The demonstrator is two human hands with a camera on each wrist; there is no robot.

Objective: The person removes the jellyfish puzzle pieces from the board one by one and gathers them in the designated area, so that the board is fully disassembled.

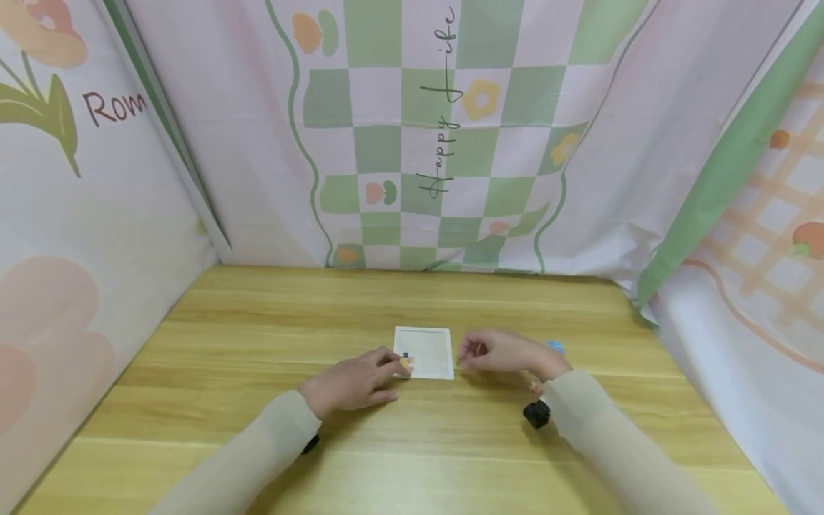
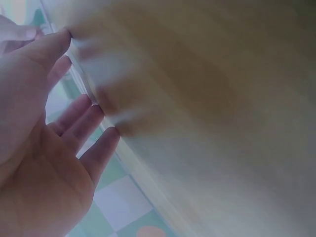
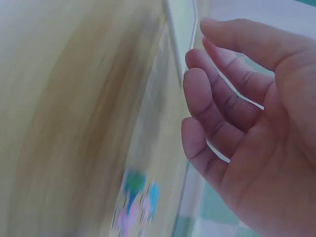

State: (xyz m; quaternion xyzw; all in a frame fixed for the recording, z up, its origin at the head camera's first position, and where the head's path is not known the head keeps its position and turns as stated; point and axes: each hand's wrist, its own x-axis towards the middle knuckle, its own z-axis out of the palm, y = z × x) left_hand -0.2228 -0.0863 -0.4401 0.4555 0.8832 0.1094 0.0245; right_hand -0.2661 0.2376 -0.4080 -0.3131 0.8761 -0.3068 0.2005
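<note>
A white square frame [image 1: 422, 330] with a pale inside lies flat on the wooden table. In its lower left corner is a small colourful piece [image 1: 406, 362] that looks like a jigsaw piece. The fingertips of my left hand [image 1: 352, 380] touch this corner and partly cover the piece; the fingers are extended. Just right of the frame hovers my right hand [image 1: 498, 350], its fingers loosely bent with nothing between them, as the right wrist view of the hand [image 3: 247, 118] also shows.
Near my right wrist lie a blue piece [image 1: 555, 347] and a pinkish piece [image 1: 535, 385], partly hidden by the arm. Blurred colourful pieces [image 3: 136, 202] show in the right wrist view. Patterned curtains [image 1: 425, 136] close off the table's back and sides.
</note>
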